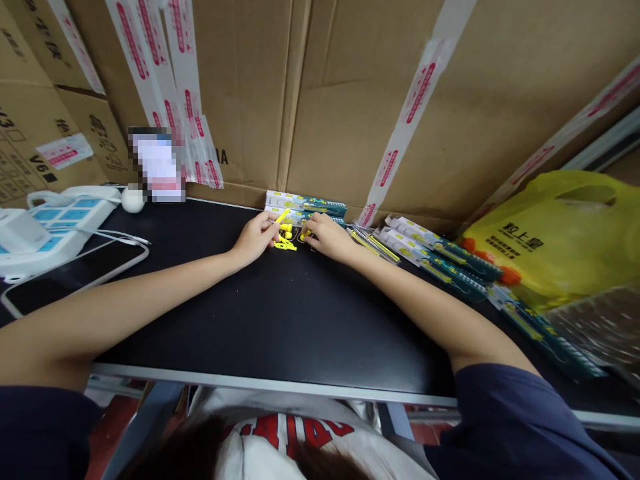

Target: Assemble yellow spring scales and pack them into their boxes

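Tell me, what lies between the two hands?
Small yellow parts lie between the left hand and the right hand, as the head view shows.

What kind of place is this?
Maybe a work corner in a workshop or storeroom: a black table, big taped cardboard behind it, and yellow pieces near slim printed boxes.

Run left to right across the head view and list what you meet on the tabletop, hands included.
Power strip, white ball, left hand, yellow parts, right hand, thin strips, yellow bag.
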The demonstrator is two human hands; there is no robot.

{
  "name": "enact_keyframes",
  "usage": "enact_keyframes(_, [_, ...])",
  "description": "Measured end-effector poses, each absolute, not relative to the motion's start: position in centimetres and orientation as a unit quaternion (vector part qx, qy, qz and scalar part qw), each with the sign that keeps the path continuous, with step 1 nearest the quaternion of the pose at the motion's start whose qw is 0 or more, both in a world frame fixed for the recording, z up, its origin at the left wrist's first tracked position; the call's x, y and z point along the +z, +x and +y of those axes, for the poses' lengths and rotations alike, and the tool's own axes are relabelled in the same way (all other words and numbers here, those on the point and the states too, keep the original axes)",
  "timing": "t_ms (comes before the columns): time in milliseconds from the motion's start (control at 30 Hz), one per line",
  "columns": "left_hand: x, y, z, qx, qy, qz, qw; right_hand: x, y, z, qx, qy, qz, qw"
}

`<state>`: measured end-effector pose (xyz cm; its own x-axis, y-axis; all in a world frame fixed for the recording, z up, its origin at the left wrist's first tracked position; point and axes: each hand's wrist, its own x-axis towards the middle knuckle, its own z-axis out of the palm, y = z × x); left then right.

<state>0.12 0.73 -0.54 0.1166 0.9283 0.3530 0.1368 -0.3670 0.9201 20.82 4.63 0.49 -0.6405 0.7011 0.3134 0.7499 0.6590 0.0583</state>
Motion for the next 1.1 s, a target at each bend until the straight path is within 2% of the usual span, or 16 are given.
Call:
enact_keyframes(233, [-1.0, -0.1, 0.5, 0.492, 0.718, 0.383, 0.308, 0.7, 21.3, 5.1, -0.015, -0.403, -0.905, 0.131])
enact_keyframes(400, [-1.2, 0.0, -0.5, 0.396, 0.829, 0.38, 0.103, 0.9, 21.5, 4.6, 0.01, -0.394, -0.899, 0.192])
enact_keyframes(533, [-1.3, 0.1, -1.3, 0.272, 0.899, 0.342, -0.023, 0.5, 22.5, 2.6, 0.121, -0.4, -0.866, 0.274])
enact_keyframes(667, [-1.1, 0.2, -1.7, 0.246, 0.914, 0.318, -0.062, -0.3, 23.5, -0.1, 0.34, -0.363, -0.809, 0.314])
enact_keyframes(767, [-0.9, 0.3, -1.9, 0.232, 0.917, 0.306, -0.106, -0.5, 23.5, -1.5, 0.432, -0.365, -0.754, 0.335])
enact_keyframes(900, [-0.9, 0.3, -2.1, 0.223, 0.917, 0.294, -0.153, -0.4, 22.9, -2.1, 0.484, -0.35, -0.724, 0.345])
enact_keyframes(1100, [-0.8, 0.3, -2.1, 0.228, 0.916, 0.293, -0.15, -0.5, 22.8, -2.0, 0.499, -0.335, -0.716, 0.356])
